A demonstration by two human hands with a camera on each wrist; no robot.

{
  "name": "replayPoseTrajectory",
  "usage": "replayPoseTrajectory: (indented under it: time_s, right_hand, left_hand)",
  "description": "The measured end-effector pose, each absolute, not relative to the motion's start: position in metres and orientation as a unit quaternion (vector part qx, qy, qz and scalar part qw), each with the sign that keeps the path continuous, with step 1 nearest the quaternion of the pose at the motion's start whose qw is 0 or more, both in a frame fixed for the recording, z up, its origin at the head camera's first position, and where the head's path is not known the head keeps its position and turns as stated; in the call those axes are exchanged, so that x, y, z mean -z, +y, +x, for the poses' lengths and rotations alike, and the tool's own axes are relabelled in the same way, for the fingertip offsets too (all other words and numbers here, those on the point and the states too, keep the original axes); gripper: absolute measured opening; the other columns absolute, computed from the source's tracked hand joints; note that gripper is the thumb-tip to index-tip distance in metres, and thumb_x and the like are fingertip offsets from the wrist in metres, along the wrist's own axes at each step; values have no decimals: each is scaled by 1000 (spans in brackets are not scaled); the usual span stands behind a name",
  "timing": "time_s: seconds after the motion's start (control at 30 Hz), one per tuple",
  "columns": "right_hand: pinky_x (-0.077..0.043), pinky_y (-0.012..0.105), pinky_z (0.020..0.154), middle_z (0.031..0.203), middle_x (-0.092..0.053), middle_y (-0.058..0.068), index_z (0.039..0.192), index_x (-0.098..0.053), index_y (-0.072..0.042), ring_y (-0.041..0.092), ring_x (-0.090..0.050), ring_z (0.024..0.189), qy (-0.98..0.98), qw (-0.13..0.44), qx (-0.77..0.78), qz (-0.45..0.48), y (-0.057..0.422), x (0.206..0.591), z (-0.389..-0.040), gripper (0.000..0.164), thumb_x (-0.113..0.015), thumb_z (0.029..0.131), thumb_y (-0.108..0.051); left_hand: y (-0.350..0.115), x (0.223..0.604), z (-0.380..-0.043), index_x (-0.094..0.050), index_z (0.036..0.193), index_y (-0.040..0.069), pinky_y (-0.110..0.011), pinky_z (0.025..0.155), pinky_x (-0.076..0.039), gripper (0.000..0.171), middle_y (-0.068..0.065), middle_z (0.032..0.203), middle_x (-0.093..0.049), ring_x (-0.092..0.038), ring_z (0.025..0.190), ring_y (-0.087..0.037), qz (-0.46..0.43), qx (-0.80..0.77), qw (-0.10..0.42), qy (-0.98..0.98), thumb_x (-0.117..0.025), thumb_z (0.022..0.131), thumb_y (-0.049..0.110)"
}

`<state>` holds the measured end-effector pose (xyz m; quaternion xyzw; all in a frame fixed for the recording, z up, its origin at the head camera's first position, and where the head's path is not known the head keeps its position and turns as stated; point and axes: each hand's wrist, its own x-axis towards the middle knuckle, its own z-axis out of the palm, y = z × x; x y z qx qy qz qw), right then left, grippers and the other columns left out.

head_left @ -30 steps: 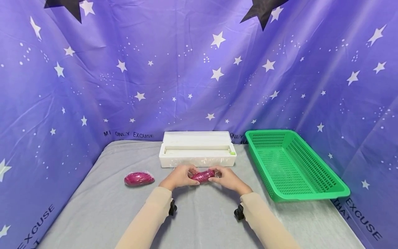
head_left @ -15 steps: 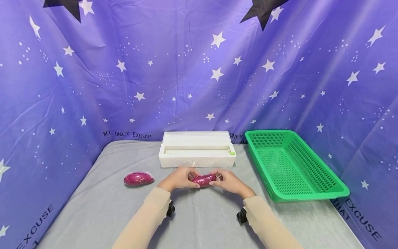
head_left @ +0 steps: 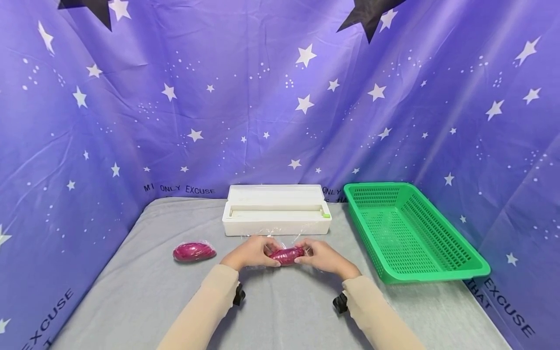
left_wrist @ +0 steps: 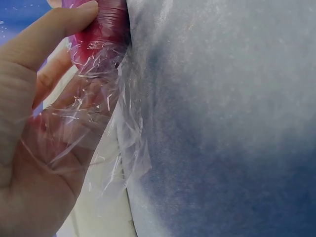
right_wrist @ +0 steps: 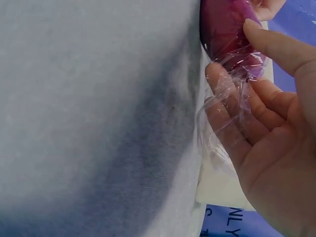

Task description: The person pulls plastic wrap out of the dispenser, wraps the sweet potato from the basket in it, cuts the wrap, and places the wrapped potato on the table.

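In the head view, a purple-red sweet potato (head_left: pixel 286 255) lies in clear cling film at the middle of the table. My left hand (head_left: pixel 253 252) grips its left end, while my right hand (head_left: pixel 323 256) grips the right end. The left thumb presses on the skin in the left wrist view, and loose film (left_wrist: pixel 94 118) hangs over the palm. From the right wrist, the thumb rests on the sweet potato (right_wrist: pixel 227 29) and crumpled film (right_wrist: pixel 237 98) trails across the fingers. A second wrapped sweet potato (head_left: pixel 194 252) lies to the left, apart from both hands.
Behind the hands stands a long white cling film dispenser (head_left: pixel 277 227) with its lid raised and a small green piece at its right end. On the right is a green perforated basket (head_left: pixel 389 272). A starry purple curtain (head_left: pixel 245 112) hangs around the grey-covered table (head_left: pixel 284 316).
Both hands have come slightly nearer with the sweet potato, and the right hand has shifted outward. The loose film now spreads out more visibly around the ends. The second sweet potato stays put.
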<state>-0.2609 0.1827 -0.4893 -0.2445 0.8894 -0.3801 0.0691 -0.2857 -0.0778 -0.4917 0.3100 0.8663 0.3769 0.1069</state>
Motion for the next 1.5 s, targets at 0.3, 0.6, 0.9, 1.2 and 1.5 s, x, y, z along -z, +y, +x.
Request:
replayPoseTrajectory:
  time_s: [0.3, 0.6, 0.9, 1.2, 1.5]
  right_hand:
    - [-51, 32, 72, 98, -67, -2, 119, -66, -6, 12, -59, 82, 888, 78, 368, -264, 183, 485, -259, 37, -77, 88, -24]
    - [-52, 32, 72, 94, -66, -3, 118, -65, -6, 12, -60, 82, 885, 95, 366, -272, 184, 481, -260, 37, -77, 89, -25]
    - [-50, 28, 53, 87, -64, 0, 119, -66, -7, 15, -58, 61, 865, 149, 398, -266, 186, 486, -258, 34, -73, 92, -27]
    - [-51, 34, 71, 105, -67, 1, 119, -67, -6, 14, -60, 81, 878, 133, 368, -275, 188, 485, -258, 36, -73, 92, -30]
    - [-49, 29, 60, 90, -67, -3, 116, -71, -5, 11, -56, 66, 876, 174, 357, -274, 191, 482, -257, 36, -70, 94, -34]
  left_hand:
    - [-78, 490, -283, -72, 102, 14, -27, 77, -55, 34, 5, 91, -68, -64, 83, -10, 325, -371, 110, 863, -90, 75, 21]
    - [-79, 490, -282, -72, 102, 12, -26, 75, -55, 33, 2, 90, -68, -64, 81, -10, 326, -387, 119, 854, -90, 75, 19]
    - [-81, 485, -282, -73, 106, 13, -28, 76, -54, 33, 5, 91, -69, -63, 82, -9, 340, -365, 105, 860, -87, 77, 22]
    - [-83, 483, -279, -75, 111, 14, -27, 74, -54, 36, 8, 93, -71, -64, 83, -7, 327, -368, 134, 860, -86, 80, 29]
    - [-89, 492, -276, -75, 110, 14, -27, 67, -55, 33, 10, 89, -71, -67, 71, -9, 311, -392, 164, 850, -81, 85, 35]
